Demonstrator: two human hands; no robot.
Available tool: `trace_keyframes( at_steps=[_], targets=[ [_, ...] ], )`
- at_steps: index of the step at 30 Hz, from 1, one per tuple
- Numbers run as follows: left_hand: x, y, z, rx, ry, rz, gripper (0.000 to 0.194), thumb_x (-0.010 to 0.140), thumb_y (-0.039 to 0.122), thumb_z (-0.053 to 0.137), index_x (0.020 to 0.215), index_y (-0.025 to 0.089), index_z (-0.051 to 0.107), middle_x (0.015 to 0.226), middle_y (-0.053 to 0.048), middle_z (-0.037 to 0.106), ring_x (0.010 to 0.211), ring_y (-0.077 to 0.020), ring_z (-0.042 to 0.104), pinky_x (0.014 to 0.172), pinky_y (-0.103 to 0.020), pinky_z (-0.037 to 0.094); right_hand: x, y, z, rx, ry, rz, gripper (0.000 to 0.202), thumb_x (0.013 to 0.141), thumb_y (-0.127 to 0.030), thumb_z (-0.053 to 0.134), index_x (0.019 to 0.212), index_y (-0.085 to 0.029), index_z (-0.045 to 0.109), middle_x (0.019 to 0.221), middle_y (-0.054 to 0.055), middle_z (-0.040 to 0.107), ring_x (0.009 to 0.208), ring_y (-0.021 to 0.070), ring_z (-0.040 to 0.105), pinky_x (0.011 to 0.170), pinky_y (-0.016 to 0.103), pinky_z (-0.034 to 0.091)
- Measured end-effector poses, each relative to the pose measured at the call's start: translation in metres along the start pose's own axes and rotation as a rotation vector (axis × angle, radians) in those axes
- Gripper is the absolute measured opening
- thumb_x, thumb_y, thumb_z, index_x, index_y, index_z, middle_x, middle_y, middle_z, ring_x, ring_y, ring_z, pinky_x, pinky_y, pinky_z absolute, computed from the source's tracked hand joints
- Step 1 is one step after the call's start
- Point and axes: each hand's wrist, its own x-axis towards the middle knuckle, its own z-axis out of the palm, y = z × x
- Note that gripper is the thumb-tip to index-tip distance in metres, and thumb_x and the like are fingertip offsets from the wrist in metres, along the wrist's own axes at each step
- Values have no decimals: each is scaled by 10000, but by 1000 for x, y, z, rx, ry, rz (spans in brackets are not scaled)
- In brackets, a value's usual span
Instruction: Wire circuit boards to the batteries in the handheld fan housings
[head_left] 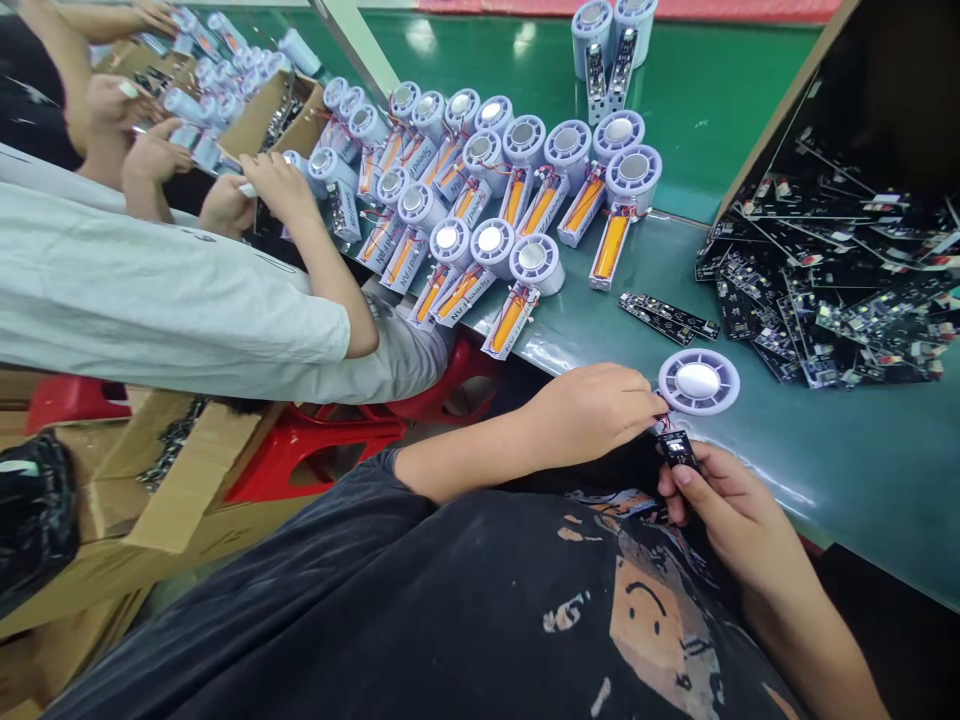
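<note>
Head view: the left hand (600, 410) and the right hand (727, 495) meet at the near edge of the green surface (795, 450), both working on one handheld fan. Its round lavender fan head (699, 381), with a silver disc in the middle, faces up just beyond the fingers; the handle below is mostly hidden. The left hand's grip is pressed together at the fan's neck, pinching the thin red wires (664, 424). The right hand's grip is closed on a black circuit board (676, 449), thumb on top and fingers beneath, its upper end right beside the wires.

Past the fan head, two loose circuit boards (667, 318) lie side by side. To their right, a heap of circuit boards (862, 320) spreads out of a dark-lined carton (784, 104). Left of the loose boards, handheld fans (536, 262) lie in staggered rows, many with orange battery cells (611, 246) in their open handles and some with "SpeedFAN" lettering. Farther back, a pair of fans (613, 42) lies together, with circuit boards showing in the handles.

On the left, a co-worker in a pale sleeve (300, 315) has both hands near more fans, beside an open cardboard box (259, 115). Below are red stools (315, 455) and another open box (180, 510) containing small dark parts.
</note>
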Motion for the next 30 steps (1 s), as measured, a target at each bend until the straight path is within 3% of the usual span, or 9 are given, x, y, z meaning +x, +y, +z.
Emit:
trace_keyframes(
  at_steps=[5, 7, 10, 14, 17, 21, 23, 27, 30],
  targets=[
    [8, -6, -10, 155, 4, 104, 266, 1035, 238, 458, 997, 195, 717, 1008, -42, 746, 953, -185, 645, 825, -317, 529, -2, 7, -2, 62, -36, 31, 366, 890, -574, 625, 865, -208, 624, 662, -8, 599, 517, 99, 522, 495, 232, 443],
    [14, -8, -12, 190, 8, 158, 263, 1039, 213, 439, 1107, 228, 693, 1176, -50, 723, 1132, -199, 607, 922, -337, 515, -3, 7, -2, 97, -23, 40, 362, 878, -569, 644, 895, -208, 628, 672, -9, 602, 510, 98, 518, 482, 232, 443],
    [28, -13, -12, 149, -90, 207, 338, 1045, 180, 397, 1309, 256, 594, 1418, -54, 607, 1300, -204, 516, 958, -328, 508, -3, 6, -1, 150, 5, 16, 345, 865, -545, 672, 942, -211, 629, 679, -19, 598, 489, 89, 511, 463, 228, 442],
    [52, -16, -7, 24, -207, 150, 362, 1027, 126, 363, 1292, 231, 586, 1402, -55, 596, 1212, -189, 569, 1003, -332, 492, -1, 0, 2, 244, 70, -18, 324, 866, -503, 685, 1017, -223, 624, 676, -39, 592, 459, 81, 503, 421, 214, 411],
    [66, -13, -5, -30, -210, 82, 363, 1001, 72, 346, 1228, 202, 598, 1291, -76, 617, 1116, -189, 605, 1000, -343, 487, 0, -3, 2, 301, 138, -34, 344, 854, -493, 697, 1055, -235, 589, 645, -55, 585, 418, 80, 484, 383, 205, 382],
    [68, -7, 0, -138, -169, 1, 320, 999, 75, 341, 1168, 175, 594, 1204, -89, 595, 994, -174, 618, 909, -317, 517, 0, -2, -3, 249, 253, -82, 440, 831, -482, 726, 1155, -288, 499, 663, -62, 623, 397, 101, 500, 335, 202, 366],
    [63, -6, 7, -202, -131, -63, 299, 979, 67, 371, 1150, 180, 589, 1192, -84, 588, 1026, -172, 614, 888, -303, 525, 0, -2, -4, 160, 327, -114, 442, 839, -464, 725, 1177, -300, 494, 734, -52, 637, 417, 99, 527, 335, 202, 386],
    [46, -11, 27, -274, 60, -104, 192, 968, 117, 449, 1050, 163, 616, 1260, -113, 592, 1229, -193, 547, 1007, -333, 491, -1, 0, -4, -12, 482, -182, 393, 835, -413, 737, 1165, -300, 556, 931, -27, 585, 486, 67, 569, 359, 198, 424],
    [30, -16, 33, -191, 185, -51, 203, 1011, 255, 474, 1001, 180, 662, 1226, -105, 629, 1150, -192, 573, 965, -346, 481, -4, 3, -6, -100, 482, -186, 310, 864, -418, 702, 1126, -282, 608, 883, -26, 569, 500, 70, 560, 364, 200, 415]
  ],
)
